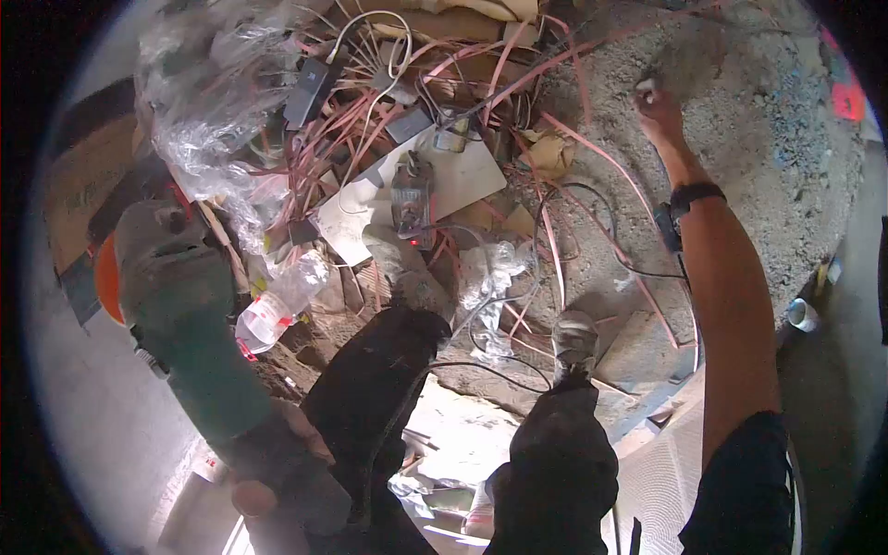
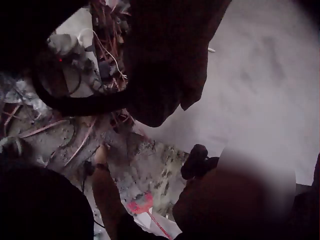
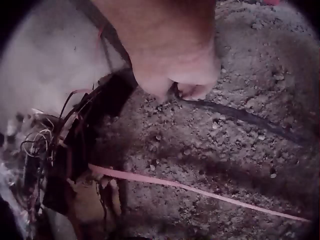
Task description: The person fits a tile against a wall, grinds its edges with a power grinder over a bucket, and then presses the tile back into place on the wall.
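Note:
In the head view my left hand [image 1: 303, 433] grips a green angle grinder [image 1: 185, 314] at the lower left. The grinder's head is grey with dust, and an orange disc shows edge-on at its left side. The left wrist view is dark, with a silhouette and a thick loop of cord filling its upper part. My right hand [image 1: 659, 111] reaches far out over the gravelly ground, its fingers curled. Seen from the right wrist, that hand [image 3: 175, 70] pinches a thin dark strip [image 3: 240, 116], which trails off to the right over the gravel.
Pink strapping bands [image 1: 546, 277], cables and clear plastic film [image 1: 213, 102] lie tangled ahead. A power adapter [image 1: 313, 92], a box with a red light [image 1: 412, 199] and a clear bottle [image 1: 277, 305] lie among them. Black cord [image 1: 499, 365] runs between my dusty shoes [image 1: 575, 340].

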`<state>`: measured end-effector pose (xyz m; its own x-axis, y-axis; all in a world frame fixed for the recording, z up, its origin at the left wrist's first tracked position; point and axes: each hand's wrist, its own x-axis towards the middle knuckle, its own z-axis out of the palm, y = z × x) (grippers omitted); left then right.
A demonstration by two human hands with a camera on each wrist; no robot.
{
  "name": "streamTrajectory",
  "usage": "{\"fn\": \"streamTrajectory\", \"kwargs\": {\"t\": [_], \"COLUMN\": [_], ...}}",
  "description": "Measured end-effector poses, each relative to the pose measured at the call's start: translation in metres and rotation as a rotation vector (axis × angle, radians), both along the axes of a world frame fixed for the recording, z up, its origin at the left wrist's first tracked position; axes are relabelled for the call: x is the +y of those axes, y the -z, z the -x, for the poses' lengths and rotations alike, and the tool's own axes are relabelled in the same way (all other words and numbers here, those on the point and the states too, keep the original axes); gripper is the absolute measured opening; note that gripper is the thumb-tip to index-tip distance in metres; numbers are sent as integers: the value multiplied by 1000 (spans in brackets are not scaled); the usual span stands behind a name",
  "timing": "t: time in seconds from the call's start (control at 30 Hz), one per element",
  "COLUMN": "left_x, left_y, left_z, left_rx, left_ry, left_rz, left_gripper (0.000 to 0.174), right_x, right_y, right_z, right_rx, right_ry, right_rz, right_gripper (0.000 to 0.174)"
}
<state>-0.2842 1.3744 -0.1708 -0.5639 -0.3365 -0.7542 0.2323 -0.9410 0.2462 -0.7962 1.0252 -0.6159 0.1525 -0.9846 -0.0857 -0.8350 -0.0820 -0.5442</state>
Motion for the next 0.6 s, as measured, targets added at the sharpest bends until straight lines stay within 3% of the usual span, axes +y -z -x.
{"fn": "streamTrajectory", "kwargs": {"t": [0.13, 0.2, 0.27, 0.3, 0.33, 0.37, 0.4, 0.47, 0.53, 0.6], "left_x": [-37, -53, -67, -75, -82, -89, -93, -57, -45, -50], "left_y": [6, 6, 6, 4, 3, 4, 5, 30, 28, 26], "left_z": [-29, -38, -48, -51, -54, -57, -58, -50, -44, -30], "left_rx": [370, 550, 505, 458, 408, 355, 299, 290, 243, 165], "left_ry": [248, 357, 457, 558, 662, 772, 880, 278, 231, 150], "left_rz": [-110, -153, -223, -297, -370, -442, -514, -1396, -1314, -1140], "left_gripper": [57, 53, 54, 56, 58, 60, 62, 50, 51, 53], "right_x": [14, 51, 104, 128, 152, 165, 172, 188, 196, 189], "right_y": [-30, -81, -108, -154, -111, -144, -144, -126, -92, -79], "right_z": [5, -29, -60, -89, -95, -129, -152, -189, -216, -226], "right_rx": [-48, -613, -710, -668, -304, -375, -357, -347, -170, -169], "right_ry": [144, 454, 312, 190, -240, -217, -321, -427, -522, -531], "right_rz": [-81, -254, -341, -503, -511, -645, -669, -696, -542, -575], "right_gripper": [35, 37, 37, 33, 55, 50, 47, 44, 36, 33]}}
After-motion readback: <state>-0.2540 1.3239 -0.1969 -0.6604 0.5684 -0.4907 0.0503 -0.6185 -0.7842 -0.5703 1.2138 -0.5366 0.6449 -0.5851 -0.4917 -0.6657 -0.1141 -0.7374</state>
